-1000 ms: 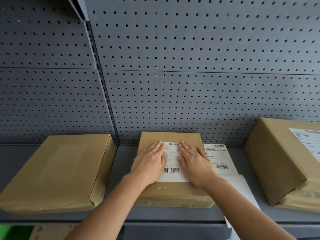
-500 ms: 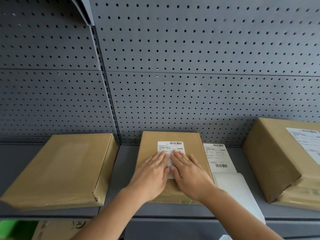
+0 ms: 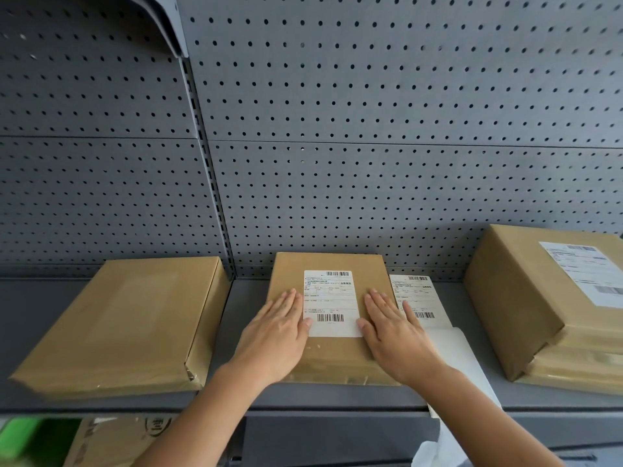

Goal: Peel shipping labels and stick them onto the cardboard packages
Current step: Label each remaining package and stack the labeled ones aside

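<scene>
Both hands, left (image 3: 276, 335) and right (image 3: 392, 332), had slid apart off the label (image 3: 332, 303), lying flat and released on the middle package (image 3: 332, 355); label apparently stuck.

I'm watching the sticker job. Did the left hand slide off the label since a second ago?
Yes. The left hand slid left off the label on the middle package; only its fingertips meet the label's left edge now.

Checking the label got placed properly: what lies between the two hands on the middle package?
In the head view, the white shipping label lies flat on the middle package, between the left hand and right hand.
</scene>
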`<action>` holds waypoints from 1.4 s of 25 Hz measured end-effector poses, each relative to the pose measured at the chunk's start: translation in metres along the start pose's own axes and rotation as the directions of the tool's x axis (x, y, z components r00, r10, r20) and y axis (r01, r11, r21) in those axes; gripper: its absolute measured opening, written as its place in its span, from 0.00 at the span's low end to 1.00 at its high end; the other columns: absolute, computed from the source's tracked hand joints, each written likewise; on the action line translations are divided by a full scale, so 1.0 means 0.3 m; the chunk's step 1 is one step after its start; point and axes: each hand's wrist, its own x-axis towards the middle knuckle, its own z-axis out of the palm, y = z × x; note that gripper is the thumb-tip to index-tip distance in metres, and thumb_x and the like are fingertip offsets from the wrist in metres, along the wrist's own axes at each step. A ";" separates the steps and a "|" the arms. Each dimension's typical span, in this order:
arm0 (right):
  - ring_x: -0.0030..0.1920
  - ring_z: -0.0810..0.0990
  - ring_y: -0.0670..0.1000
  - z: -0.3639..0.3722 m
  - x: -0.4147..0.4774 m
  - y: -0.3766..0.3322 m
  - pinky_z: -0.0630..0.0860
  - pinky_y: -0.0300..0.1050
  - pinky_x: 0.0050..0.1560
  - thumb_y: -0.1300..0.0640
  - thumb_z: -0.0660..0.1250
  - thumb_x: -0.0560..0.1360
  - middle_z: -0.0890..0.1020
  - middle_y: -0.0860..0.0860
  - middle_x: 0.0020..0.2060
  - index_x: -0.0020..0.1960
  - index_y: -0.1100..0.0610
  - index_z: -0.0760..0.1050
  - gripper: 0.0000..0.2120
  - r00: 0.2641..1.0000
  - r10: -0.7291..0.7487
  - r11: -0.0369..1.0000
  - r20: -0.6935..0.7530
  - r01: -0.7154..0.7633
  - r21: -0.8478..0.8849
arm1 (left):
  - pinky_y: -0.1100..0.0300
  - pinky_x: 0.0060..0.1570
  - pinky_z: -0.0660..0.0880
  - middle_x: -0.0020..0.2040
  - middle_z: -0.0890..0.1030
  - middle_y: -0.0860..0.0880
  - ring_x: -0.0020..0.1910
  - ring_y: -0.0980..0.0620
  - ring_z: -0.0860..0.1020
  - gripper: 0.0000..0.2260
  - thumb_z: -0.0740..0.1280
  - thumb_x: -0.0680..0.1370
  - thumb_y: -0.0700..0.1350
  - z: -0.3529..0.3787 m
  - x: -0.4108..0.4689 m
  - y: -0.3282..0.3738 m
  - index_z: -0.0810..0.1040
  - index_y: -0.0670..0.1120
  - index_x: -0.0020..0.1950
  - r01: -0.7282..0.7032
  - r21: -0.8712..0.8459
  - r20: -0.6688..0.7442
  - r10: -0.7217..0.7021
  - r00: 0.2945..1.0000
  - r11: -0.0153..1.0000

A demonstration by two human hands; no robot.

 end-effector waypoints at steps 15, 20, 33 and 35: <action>0.76 0.40 0.37 0.044 -0.138 -0.042 0.35 0.45 0.77 0.37 0.36 0.80 0.49 0.41 0.80 0.81 0.48 0.49 0.33 0.991 -0.126 0.992 -0.051 0.124 -0.028 | 0.61 0.78 0.38 0.83 0.39 0.55 0.81 0.61 0.39 0.37 0.29 0.76 0.63 0.027 -0.130 0.011 0.40 0.50 0.83 -0.040 0.011 0.003 0.040 0.999 0.999; 0.80 0.44 0.43 0.025 -0.162 0.072 0.39 0.43 0.77 0.37 0.40 0.79 0.48 0.42 0.80 0.81 0.51 0.47 0.34 0.998 0.062 0.995 -0.032 -0.059 0.077 | 0.60 0.78 0.43 0.83 0.40 0.52 0.82 0.56 0.43 0.32 0.42 0.84 0.62 0.033 -0.136 -0.098 0.39 0.48 0.83 0.184 -0.146 0.003 -0.185 0.983 0.972; 0.57 0.80 0.49 0.035 -0.007 0.044 0.76 0.50 0.62 0.41 0.68 0.75 0.79 0.44 0.58 0.69 0.51 0.66 0.28 0.900 0.369 0.357 0.234 -0.370 0.858 | 0.54 0.62 0.76 0.58 0.86 0.58 0.59 0.55 0.83 0.21 0.70 0.77 0.60 0.072 -0.029 -0.112 0.77 0.58 0.70 0.374 -0.908 0.295 -0.346 0.891 0.189; 0.56 0.81 0.51 0.041 -0.005 0.042 0.77 0.54 0.62 0.44 0.69 0.75 0.82 0.46 0.57 0.69 0.51 0.70 0.26 0.887 0.397 0.340 0.237 -0.382 0.859 | 0.53 0.61 0.76 0.56 0.87 0.57 0.58 0.54 0.83 0.18 0.69 0.79 0.57 0.072 -0.035 -0.095 0.78 0.57 0.68 0.362 -0.919 0.286 -0.368 0.885 0.156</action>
